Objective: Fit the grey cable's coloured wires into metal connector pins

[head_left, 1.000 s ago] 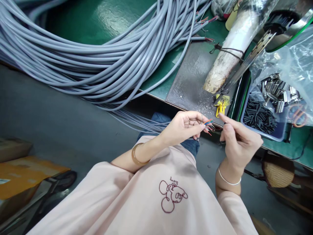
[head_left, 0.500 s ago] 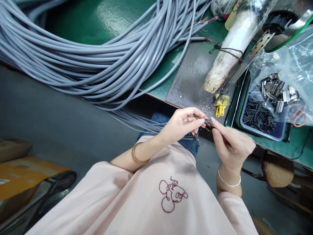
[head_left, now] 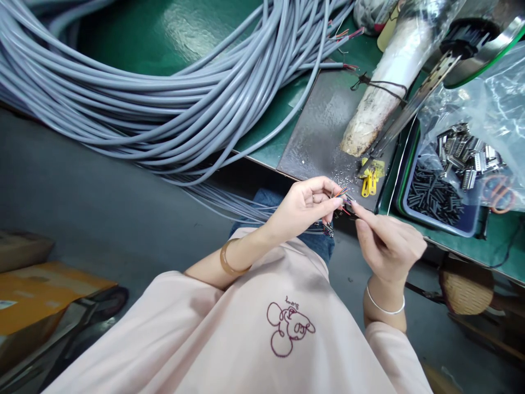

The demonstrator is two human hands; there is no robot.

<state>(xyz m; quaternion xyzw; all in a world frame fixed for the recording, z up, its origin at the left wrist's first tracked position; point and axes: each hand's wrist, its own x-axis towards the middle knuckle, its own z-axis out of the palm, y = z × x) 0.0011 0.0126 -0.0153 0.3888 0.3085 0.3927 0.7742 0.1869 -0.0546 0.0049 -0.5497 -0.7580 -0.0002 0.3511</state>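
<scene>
Green bench beyond the hands, grey floor below. Left hand: pinching a small spray of coloured wires between thumb and fingers, free ends out toward the right hand. Right hand: index extended, tip at the wires, apparently touching; thumb apart from index, other fingers curled. Cannot tell of anything inside the curl. Progress, as judged: wires already out of outer jacket and spread; sorting apparently under way, order unreadable at this size. No fitting visible on the pinched ends. Just below left fingers, dark metallic cluster, too small to identify; possibly finished ends. Just beyond the hands, dark plate with silvery specks; yellow tool on it, nearer the right hand. To right of right hand, tray of black sleeves and loose metal shells, plenty unused. Beyond and left of left hand, big grey coil; stripped ends well beyond both hands, probably work left over.
</scene>
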